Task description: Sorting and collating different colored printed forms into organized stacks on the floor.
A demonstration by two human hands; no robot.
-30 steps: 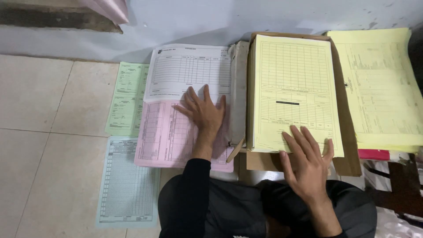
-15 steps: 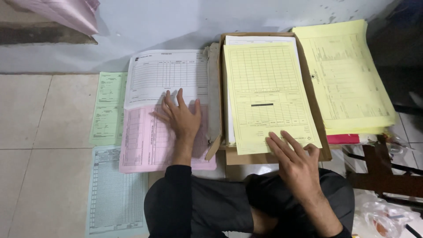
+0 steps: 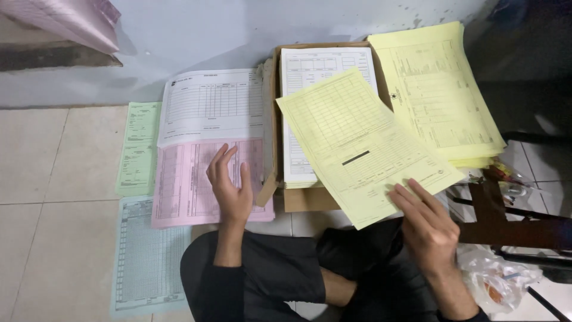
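Yellow form sheet, lifted at an angle, was what I watched my right hand hold by its lower corner, fingers spread over the paper's edge and thumb hidden under it, so the grip looked like a light pinch. The sheet hung tilted over the open cardboard box, apart from the white form that lay exposed on top of the pack inside. My left hand rested flat on the pink sheet on the floor, fingers loosely spread and holding nothing.

Judging from how things lay, I took the sorting to be partly done: separate piles by colour were already laid out, a white form above the pink one, a green sheet at the far left, a pale blue sheet near my knee, and a thick yellow stack to the right of the box. The lifted yellow sheet had not yet reached any pile, and the box seemed to hold many more forms, so plenty was left.
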